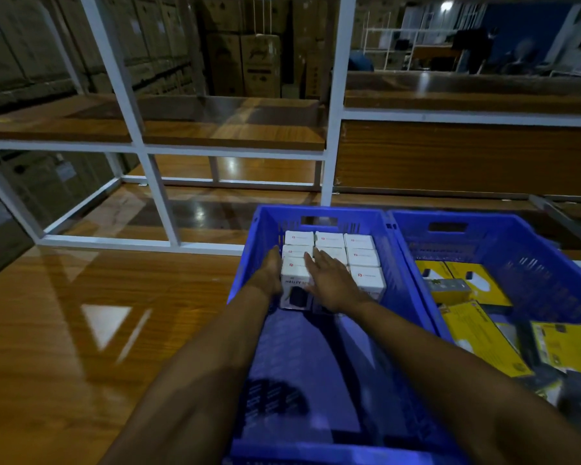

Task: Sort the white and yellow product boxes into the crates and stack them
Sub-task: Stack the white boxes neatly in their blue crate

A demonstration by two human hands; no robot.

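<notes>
Two blue crates stand side by side on a glossy wooden table. The left crate (319,213) holds several white boxes (361,245) packed upright in rows against its far wall. Both my hands reach into it. My left hand (271,273) presses the left side of the nearest white box (294,280), and my right hand (332,280) lies flat against its right side and the neighbouring boxes. The box stands on the crate floor between them. The right crate (503,250) holds several yellow boxes (477,283) lying loosely at different angles.
The wooden table (81,330) stretches out to the left of the crates. A white metal shelf frame (155,182) with wooden shelves rises behind them. Stacked cardboard cartons (259,62) fill the dark background.
</notes>
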